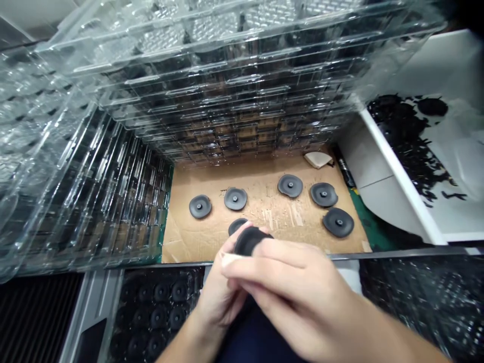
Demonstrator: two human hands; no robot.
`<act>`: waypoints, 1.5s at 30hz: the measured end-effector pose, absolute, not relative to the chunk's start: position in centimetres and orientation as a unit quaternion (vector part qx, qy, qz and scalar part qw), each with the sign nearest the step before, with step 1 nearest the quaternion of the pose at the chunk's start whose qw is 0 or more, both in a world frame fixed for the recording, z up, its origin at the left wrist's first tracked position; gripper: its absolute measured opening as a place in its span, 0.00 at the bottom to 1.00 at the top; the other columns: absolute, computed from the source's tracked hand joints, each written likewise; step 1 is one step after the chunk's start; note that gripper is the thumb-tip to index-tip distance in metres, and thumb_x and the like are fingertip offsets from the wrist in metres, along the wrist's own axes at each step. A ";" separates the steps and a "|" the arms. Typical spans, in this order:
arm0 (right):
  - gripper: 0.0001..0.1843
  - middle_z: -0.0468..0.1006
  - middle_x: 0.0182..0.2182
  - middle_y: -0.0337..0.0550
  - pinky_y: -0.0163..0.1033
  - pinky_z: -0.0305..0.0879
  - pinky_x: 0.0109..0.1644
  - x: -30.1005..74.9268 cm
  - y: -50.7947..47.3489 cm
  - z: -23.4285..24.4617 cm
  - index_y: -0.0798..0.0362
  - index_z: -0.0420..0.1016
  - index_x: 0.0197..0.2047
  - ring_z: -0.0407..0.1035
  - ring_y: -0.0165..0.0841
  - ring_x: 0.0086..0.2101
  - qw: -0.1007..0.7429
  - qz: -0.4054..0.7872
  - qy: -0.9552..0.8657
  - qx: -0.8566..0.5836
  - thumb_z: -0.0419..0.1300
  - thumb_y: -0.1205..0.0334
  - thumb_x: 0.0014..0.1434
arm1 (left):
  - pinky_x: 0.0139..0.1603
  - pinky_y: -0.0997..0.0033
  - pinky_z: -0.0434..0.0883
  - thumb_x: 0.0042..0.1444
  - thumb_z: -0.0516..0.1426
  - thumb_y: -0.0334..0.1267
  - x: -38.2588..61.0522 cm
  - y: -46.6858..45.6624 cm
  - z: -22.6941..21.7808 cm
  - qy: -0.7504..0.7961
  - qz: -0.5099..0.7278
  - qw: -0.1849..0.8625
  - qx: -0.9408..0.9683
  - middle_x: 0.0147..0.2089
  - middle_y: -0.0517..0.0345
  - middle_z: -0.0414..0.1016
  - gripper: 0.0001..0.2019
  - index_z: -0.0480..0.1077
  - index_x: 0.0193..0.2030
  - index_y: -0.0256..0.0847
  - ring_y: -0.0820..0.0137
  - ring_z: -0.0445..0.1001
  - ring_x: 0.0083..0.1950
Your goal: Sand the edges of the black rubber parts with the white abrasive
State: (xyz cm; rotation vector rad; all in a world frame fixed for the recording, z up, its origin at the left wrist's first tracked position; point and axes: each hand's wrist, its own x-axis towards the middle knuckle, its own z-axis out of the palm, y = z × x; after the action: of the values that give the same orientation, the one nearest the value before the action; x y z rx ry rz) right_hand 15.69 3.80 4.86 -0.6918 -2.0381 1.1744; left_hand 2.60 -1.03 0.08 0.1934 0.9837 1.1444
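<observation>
In front of me, my left hand (221, 282) is closed around a dark, round plastic disc (247, 241), tilted above the cardboard's near edge. My right hand (291, 282) crosses over it with fingers bent together, the thumb side against the disc. Something small and pale (229, 259) shows at its fingertips; I cannot tell what it is. Just beyond the hands lies another black disc (236, 225), partly covered by them. Similar discs with raised centre hubs rest on the cardboard, among them one at the left (200, 206) and one at the right (338, 222).
Tall stacks of clear plastic trays (234, 96) stand behind and to the left of the cardboard sheet (181, 242). At the right, a white bin (401, 171) contains black parts. A folded pale piece (318, 159) lies near the back. Below left sits a black-filled tray (159, 312).
</observation>
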 end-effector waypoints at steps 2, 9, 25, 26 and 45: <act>0.12 0.78 0.34 0.38 0.28 0.68 0.39 17.1 3.8 5.0 0.53 0.76 0.43 0.71 0.26 0.33 0.269 0.507 -0.767 -0.287 0.54 0.73 0.60 | 0.54 0.70 0.67 0.34 0.70 0.40 2.4 -1.0 -0.1 0.422 0.526 0.734 0.085 0.46 0.57 0.76 0.29 0.72 0.48 0.47 0.65 0.73 0.49; 0.10 0.79 0.38 0.41 0.33 0.69 0.36 21.1 4.8 -1.0 0.47 0.77 0.43 0.73 0.32 0.38 0.327 0.425 -0.707 -0.460 0.57 0.63 0.60 | 0.55 0.65 0.68 0.32 0.69 0.47 2.5 -0.5 -0.3 0.356 0.559 0.747 0.051 0.50 0.55 0.75 0.34 0.70 0.51 0.47 0.61 0.73 0.51; 0.09 0.76 0.37 0.42 0.35 0.68 0.40 19.4 2.6 -4.1 0.48 0.77 0.39 0.71 0.32 0.38 0.402 0.433 -0.638 -0.493 0.55 0.65 0.60 | 0.59 0.63 0.68 0.48 0.63 0.34 2.8 -0.7 -1.8 0.381 0.572 0.468 0.555 0.57 0.58 0.68 0.44 0.42 0.66 0.61 0.66 0.72 0.55; 0.09 0.75 0.37 0.42 0.33 0.68 0.37 19.6 2.5 -4.2 0.49 0.77 0.39 0.70 0.31 0.37 0.409 0.436 -0.627 -0.500 0.55 0.65 0.60 | 0.59 0.62 0.67 0.46 0.64 0.29 2.7 -0.6 -2.0 0.403 0.548 0.384 0.624 0.56 0.55 0.68 0.51 0.36 0.67 0.59 0.66 0.70 0.56; 0.18 0.69 0.23 0.33 0.28 0.60 0.27 18.3 1.8 -4.3 0.49 0.74 0.34 0.61 0.22 0.22 0.370 0.797 -0.268 -0.395 0.72 0.52 0.41 | 0.43 0.73 0.72 0.54 0.58 0.41 0.5 -2.1 -1.0 0.509 0.368 0.389 0.674 0.43 0.57 0.80 0.15 0.70 0.50 0.48 0.69 0.76 0.41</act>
State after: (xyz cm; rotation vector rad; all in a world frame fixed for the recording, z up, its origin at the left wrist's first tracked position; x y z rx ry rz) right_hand 18.30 1.77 -4.27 -1.0138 -0.6865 2.0444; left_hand 0.52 -2.15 -1.01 1.7139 1.2944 0.9368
